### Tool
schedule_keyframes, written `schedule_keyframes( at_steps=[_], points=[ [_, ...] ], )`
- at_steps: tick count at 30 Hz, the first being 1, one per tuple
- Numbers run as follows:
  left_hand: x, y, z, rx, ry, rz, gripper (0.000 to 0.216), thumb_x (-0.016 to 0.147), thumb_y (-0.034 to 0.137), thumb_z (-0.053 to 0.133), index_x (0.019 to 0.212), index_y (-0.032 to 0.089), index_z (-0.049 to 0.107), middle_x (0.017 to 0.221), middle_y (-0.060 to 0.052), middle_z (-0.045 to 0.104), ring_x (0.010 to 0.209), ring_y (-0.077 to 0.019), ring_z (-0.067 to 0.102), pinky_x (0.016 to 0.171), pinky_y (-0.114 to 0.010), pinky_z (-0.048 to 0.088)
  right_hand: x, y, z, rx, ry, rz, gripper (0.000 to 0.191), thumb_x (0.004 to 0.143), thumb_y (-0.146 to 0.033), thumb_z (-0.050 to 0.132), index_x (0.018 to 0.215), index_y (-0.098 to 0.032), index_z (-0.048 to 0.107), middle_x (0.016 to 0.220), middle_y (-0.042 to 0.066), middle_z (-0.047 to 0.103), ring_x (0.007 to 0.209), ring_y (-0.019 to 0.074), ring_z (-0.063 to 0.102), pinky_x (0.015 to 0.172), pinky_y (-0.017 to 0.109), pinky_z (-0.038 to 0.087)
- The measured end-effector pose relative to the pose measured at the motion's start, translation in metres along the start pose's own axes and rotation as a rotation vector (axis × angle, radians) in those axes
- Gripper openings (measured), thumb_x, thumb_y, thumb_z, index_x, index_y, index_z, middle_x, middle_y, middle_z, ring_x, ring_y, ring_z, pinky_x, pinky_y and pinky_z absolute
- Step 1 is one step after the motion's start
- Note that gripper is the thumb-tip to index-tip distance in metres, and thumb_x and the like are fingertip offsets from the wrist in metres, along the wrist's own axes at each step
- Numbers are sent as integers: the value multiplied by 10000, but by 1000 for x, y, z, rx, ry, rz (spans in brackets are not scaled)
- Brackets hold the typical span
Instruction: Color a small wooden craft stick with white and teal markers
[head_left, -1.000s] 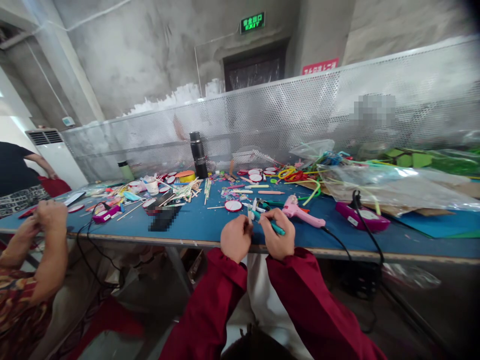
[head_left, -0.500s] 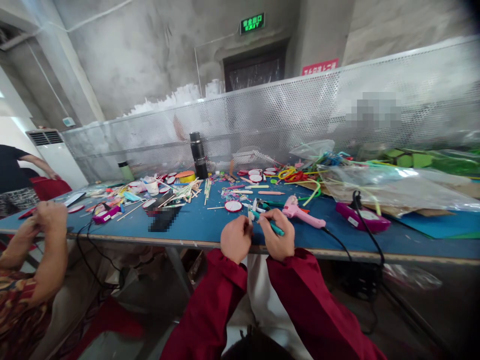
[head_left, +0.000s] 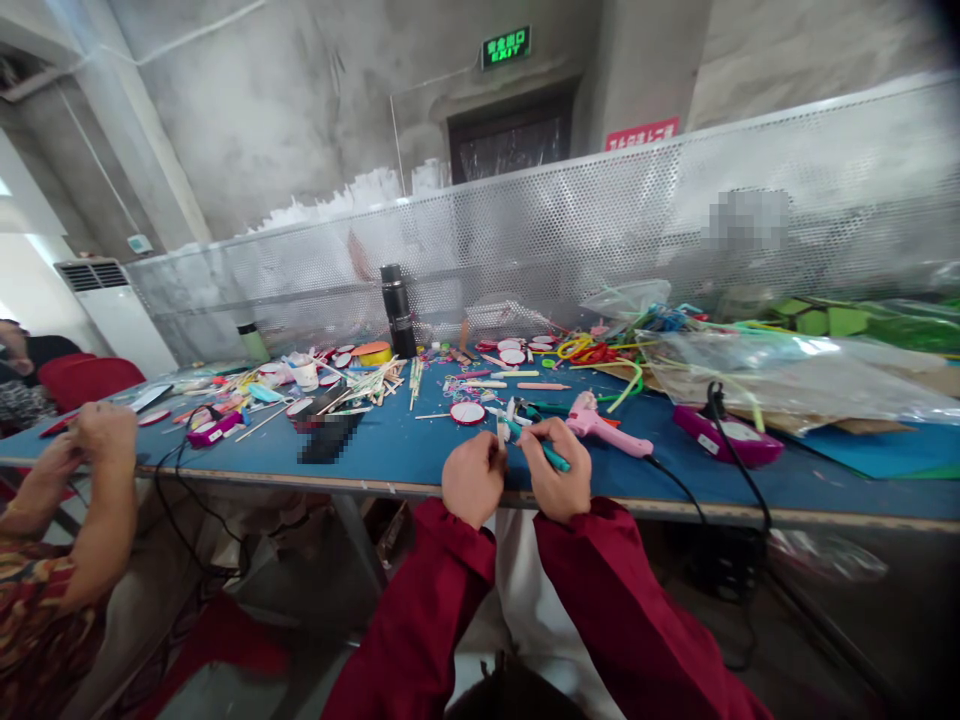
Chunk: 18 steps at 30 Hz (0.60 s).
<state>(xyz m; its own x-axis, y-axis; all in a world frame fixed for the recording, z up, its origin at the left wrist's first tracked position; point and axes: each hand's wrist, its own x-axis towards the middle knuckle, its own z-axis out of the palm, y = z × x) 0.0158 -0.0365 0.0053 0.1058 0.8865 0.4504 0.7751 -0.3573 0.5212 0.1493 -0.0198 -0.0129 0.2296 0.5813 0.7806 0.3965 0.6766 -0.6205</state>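
At the table's front edge my left hand [head_left: 474,478] is closed, fingertips pinching a small pale piece [head_left: 502,431] whose shape is partly hidden. Beside it my right hand [head_left: 561,472] grips a teal pen [head_left: 556,458], its tip end pointing left at that piece. Just right of my hands lies a pink hot glue gun [head_left: 613,434] with a black cord. A white disc with a red rim [head_left: 467,413] rests on the table beyond my left hand. White and dark green tools near the fingertips are too small to name.
The blue table [head_left: 420,450] carries a black bottle [head_left: 397,312], loose sticks [head_left: 379,385], a pink pen [head_left: 544,387] and a purple device [head_left: 727,436] with a cord. Plastic sheeting [head_left: 810,375] covers the right side. Another person's hands [head_left: 101,432] are at the left.
A person standing at the far left has moved away from the red chair. My hands hold almost the same position, with the pen and small piece still in them.
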Motion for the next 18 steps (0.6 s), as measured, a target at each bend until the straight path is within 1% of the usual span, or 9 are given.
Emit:
schedule_keyframes(
  at_steps=[6,18],
  points=[
    [0,0,-1,-1,-4,-5,109,950,257,532,859,231,585,850,-10,709,836,-179,625,722,-279,379,0,0,0,-2,-7,3,160,924,-283,571,772,-238,596,731,-1,641,731,192,601,697,332,463],
    [0,0,0,3,5,7,127,951,244,521,832,224,562,814,-3,689,805,-171,609,693,-286,348,0,2,0,-2,-13,-1,168,933,-289,568,779,-232,603,748,1,643,735,184,600,699,324,459]
  ],
)
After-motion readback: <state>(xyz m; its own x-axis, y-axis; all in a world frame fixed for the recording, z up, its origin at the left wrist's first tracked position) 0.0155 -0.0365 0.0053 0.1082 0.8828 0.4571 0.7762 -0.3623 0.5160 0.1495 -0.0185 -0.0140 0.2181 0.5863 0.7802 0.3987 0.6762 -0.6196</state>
